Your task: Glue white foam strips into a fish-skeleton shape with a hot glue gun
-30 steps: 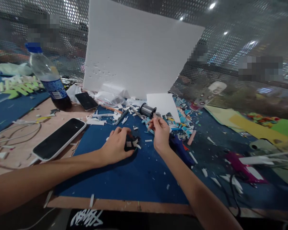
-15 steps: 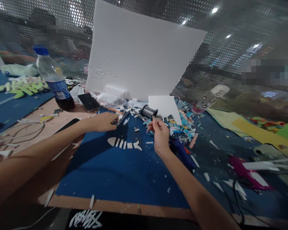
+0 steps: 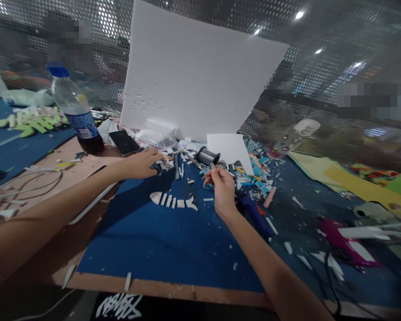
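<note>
On a blue mat (image 3: pixel 173 254) lies a white foam fish (image 3: pixel 173 201), cut into several pieces in a row from head to tail. Beyond the head, my left hand (image 3: pixel 138 165) reaches low over the mat, its fingers curled around a small dark thing too hidden to name. A dark pen-like stick (image 3: pixel 177 166) lies just right of those fingers, apart from them. My right hand (image 3: pixel 224 189) is raised in a pinch, thumb and forefinger together, right in front of a black spool (image 3: pixel 207 156). What the pinch holds is too fine to make out.
A cola bottle (image 3: pixel 78 118) and a dark phone-like slab (image 3: pixel 123 141) stand at the left. A large white foam board (image 3: pixel 200 71) rises behind. Blue and white scraps (image 3: pixel 260 167), a blue glue gun (image 3: pixel 255 214) and a magenta tool (image 3: pixel 347 245) lie to the right.
My left hand has come away from the dark stick and shifted slightly left. The stick now lies more upright in view. My right hand has hardly moved.
</note>
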`<state>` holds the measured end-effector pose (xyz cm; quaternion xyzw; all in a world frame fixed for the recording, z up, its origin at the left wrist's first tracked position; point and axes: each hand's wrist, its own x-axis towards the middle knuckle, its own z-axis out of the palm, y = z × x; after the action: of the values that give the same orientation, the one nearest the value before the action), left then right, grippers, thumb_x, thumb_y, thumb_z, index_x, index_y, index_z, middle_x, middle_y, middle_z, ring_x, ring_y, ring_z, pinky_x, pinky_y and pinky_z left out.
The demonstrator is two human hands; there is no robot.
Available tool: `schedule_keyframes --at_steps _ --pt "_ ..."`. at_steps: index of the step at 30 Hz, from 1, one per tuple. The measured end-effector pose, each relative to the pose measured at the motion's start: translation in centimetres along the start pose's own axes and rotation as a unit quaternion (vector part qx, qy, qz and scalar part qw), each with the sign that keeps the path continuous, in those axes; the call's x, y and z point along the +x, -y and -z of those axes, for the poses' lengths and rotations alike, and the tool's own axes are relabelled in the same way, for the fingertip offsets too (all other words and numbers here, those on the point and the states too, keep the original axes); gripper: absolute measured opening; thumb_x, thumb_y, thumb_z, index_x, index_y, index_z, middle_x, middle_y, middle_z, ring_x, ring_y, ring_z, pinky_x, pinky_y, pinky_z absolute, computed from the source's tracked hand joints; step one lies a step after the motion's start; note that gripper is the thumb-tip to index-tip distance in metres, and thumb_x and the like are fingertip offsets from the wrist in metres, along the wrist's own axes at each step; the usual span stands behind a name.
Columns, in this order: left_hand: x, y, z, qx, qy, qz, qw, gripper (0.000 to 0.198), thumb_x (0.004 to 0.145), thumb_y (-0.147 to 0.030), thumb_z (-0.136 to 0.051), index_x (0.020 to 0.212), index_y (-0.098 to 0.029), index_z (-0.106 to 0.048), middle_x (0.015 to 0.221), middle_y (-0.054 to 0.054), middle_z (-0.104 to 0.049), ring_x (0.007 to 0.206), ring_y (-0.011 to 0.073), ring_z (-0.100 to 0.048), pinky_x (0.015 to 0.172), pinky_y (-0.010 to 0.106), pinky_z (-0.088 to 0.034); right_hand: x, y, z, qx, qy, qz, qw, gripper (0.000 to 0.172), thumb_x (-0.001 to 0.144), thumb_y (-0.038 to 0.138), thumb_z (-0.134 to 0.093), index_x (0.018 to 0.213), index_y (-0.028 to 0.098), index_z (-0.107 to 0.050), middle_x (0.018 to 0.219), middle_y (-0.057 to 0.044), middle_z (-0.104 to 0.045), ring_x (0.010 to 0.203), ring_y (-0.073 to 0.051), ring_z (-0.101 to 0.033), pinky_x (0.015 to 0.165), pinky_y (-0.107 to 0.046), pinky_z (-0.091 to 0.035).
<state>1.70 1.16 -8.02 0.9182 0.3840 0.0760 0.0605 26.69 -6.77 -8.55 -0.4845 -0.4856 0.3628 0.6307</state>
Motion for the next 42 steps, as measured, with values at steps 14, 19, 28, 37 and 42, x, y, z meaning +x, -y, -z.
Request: schedule_keyframes --at_steps 14,19,28,37,42 --pt "0.3 -1.2 -1.6 0.119 -0.031 0.044 0.991 0.027 0.09 -0.025 -0.035 0.106 -0.008 -0.047 0.109 0.018 -0.052 0.107 0.0276 -0.05 0.086 0.036 -0.043 -0.1 -0.2 -0.1 -0.006 0.017 -0.002 1.0 0.035 0.078 0.046 -0.059 0.057 0.019 -0.054 0.049 0.003 -0.051 0.046 -0.01 -0.049 0.048 -0.024 -0.044" --pt "1.1 -0.9 -2.2 0.094 -0.016 0.015 0.995 0.029 0.091 -0.023 -0.034 0.104 -0.007 -0.054 0.109 0.019 -0.056 0.106 0.0266 -0.052 0.089 0.038 -0.041 -0.2 -0.2 -0.1 -0.018 0.019 0.01 1.0 0.034 0.08 0.045 -0.058 0.058 0.019 -0.055 0.051 0.003 -0.053 0.047 -0.01 -0.049 0.052 -0.025 -0.044" --pt "1.8 -1.4 -2.6 0.076 0.003 0.034 0.997 0.033 0.093 -0.024 -0.031 0.095 -0.012 -0.061 0.094 0.015 -0.064 0.089 0.0225 -0.06 0.076 0.034 -0.045 -0.6 -0.6 -0.1 -0.015 0.053 0.012 0.998 0.032 0.082 0.042 -0.056 0.06 0.019 -0.057 0.052 0.002 -0.052 0.048 -0.011 -0.047 0.051 -0.024 -0.042" --pt "1.7 -2.9 -2.4 0.125 0.01 0.052 0.991 0.026 0.088 -0.017 -0.038 0.096 -0.009 -0.062 0.094 0.018 -0.065 0.091 0.0256 -0.059 0.074 0.036 -0.043 -0.8 -0.3 -0.3 -0.015 0.049 0.003 0.999 0.036 0.08 0.048 -0.057 0.059 0.019 -0.055 0.052 0.002 -0.052 0.047 -0.011 -0.047 0.05 -0.025 -0.043" --pt "1.3 -3.5 -2.3 0.148 0.004 0.058 0.987 0.024 0.086 -0.011 -0.04 0.093 -0.012 -0.062 0.093 0.017 -0.065 0.096 0.0279 -0.056 0.07 0.035 -0.039 -0.8 -0.5 -0.1 -0.017 0.053 0.01 0.998 0.034 0.08 0.046 -0.057 0.06 0.019 -0.056 0.053 0.002 -0.052 0.049 -0.011 -0.047 0.051 -0.025 -0.042"
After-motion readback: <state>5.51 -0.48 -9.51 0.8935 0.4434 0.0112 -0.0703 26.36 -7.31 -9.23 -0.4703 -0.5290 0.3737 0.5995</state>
